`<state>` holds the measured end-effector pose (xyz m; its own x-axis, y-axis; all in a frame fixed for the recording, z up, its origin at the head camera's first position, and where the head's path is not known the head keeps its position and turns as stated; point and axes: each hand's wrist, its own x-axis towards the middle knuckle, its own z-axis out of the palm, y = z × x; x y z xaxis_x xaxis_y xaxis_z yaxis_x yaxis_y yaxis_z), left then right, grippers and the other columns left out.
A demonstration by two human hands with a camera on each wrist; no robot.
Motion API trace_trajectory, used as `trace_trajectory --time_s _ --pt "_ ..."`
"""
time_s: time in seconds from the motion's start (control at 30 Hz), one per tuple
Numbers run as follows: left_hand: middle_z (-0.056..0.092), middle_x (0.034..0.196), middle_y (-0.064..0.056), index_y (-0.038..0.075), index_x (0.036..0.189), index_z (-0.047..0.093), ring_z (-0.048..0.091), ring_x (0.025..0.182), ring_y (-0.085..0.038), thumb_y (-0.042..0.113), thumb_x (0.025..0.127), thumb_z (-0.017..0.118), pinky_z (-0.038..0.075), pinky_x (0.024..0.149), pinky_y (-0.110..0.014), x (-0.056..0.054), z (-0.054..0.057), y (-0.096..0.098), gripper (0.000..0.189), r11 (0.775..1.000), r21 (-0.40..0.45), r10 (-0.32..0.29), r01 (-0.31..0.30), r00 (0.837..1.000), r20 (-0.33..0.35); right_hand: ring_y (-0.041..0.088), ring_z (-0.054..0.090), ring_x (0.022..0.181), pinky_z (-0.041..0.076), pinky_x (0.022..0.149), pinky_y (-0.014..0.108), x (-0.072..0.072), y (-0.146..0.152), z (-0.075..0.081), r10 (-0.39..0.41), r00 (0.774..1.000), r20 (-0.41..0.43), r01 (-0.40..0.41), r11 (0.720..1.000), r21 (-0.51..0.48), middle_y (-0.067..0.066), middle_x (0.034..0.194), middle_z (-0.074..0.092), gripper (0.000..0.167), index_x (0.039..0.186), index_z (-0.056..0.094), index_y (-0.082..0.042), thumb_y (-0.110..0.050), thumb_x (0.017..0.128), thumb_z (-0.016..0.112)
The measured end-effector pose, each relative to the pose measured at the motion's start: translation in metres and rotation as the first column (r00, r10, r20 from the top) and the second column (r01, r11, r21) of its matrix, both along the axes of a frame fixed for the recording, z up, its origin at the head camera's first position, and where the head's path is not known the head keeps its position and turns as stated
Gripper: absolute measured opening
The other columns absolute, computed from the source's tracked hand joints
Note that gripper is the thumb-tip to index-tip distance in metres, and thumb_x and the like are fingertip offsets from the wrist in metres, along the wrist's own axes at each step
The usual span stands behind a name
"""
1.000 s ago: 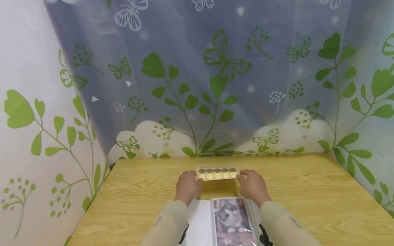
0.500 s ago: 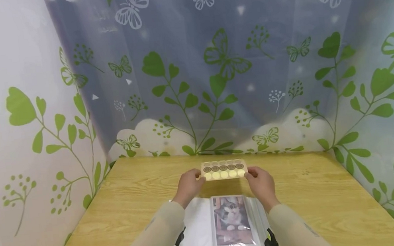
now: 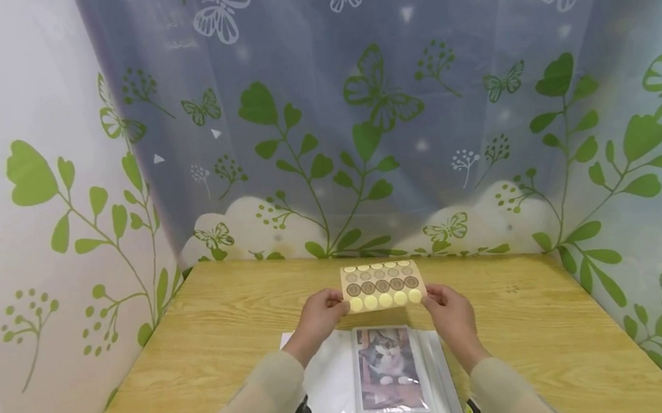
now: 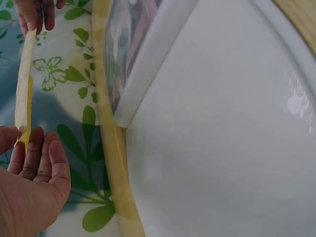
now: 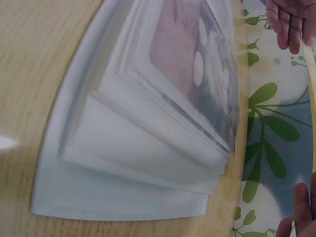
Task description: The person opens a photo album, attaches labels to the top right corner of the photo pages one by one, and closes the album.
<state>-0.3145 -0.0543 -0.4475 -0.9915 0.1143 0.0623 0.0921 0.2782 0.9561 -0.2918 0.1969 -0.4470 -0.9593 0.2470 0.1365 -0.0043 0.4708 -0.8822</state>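
A sheet of round stickers point(image 3: 382, 286) is held up beyond the photo album, its face tilted toward me. Rows of gold and brown-ringed circles show on it. My left hand point(image 3: 318, 317) pinches the sheet's left edge between thumb and fingers, and my right hand point(image 3: 454, 318) pinches the right edge. Seen nearly edge-on in the left wrist view, the sheet point(image 4: 24, 84) spans the gap between both hands. The open album point(image 3: 328, 382) lies on the table between my forearms. A cat photo point(image 3: 387, 365) fills its right-hand sleeve, and the left side is blank white.
The wood-grain table point(image 3: 551, 338) runs back to a curtain point(image 3: 327, 166) printed with leaves and butterflies. Similar curtains close off the left and right sides. In the right wrist view, several layered album pages point(image 5: 148, 143) rise above the white cover.
Both hands have moved slightly right and drawn a little closer. The sticker sheet has tilted up, so more rows of circles show. The album has stayed in place.
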Motion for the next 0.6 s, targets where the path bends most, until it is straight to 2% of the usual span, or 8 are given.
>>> trace_trajectory --time_s 0.13,0.37,0.6 --pt "0.068 0.093 -0.010 -0.004 0.106 0.063 0.065 0.089 -0.026 0.005 0.095 0.061 0.056 0.078 -0.036 0.005 -0.001 0.002 0.014 0.993 0.119 -0.012 0.006 0.999 0.045 0.027 0.062 0.102 0.048 0.075 0.029 0.007 0.002 0.001 -0.006 1.000 0.001 0.006 1.000 -0.006 0.015 0.112 0.069 0.030 0.123 0.066 -0.001 -0.015 0.096 0.063" --pt "0.068 0.086 -0.008 -0.004 0.103 0.065 0.063 0.077 -0.016 0.010 0.096 0.062 0.056 0.075 -0.034 0.011 -0.003 0.006 0.016 0.983 0.181 -0.019 0.002 0.996 0.092 0.025 0.061 0.096 0.049 0.071 0.024 0.015 0.005 -0.002 -0.020 1.000 0.004 0.020 1.000 -0.022 0.016 0.107 0.068 0.030 0.121 0.065 0.003 -0.013 0.095 0.063" --pt "0.069 0.088 -0.007 -0.005 0.106 0.066 0.064 0.077 -0.014 0.012 0.097 0.062 0.057 0.077 -0.032 0.015 -0.007 0.008 0.020 0.968 0.248 -0.007 -0.027 0.991 0.134 0.020 0.060 0.090 0.049 0.071 0.023 0.022 0.004 -0.006 -0.025 0.999 0.029 0.027 0.998 -0.061 0.013 0.103 0.068 0.030 0.120 0.065 0.004 -0.013 0.094 0.064"
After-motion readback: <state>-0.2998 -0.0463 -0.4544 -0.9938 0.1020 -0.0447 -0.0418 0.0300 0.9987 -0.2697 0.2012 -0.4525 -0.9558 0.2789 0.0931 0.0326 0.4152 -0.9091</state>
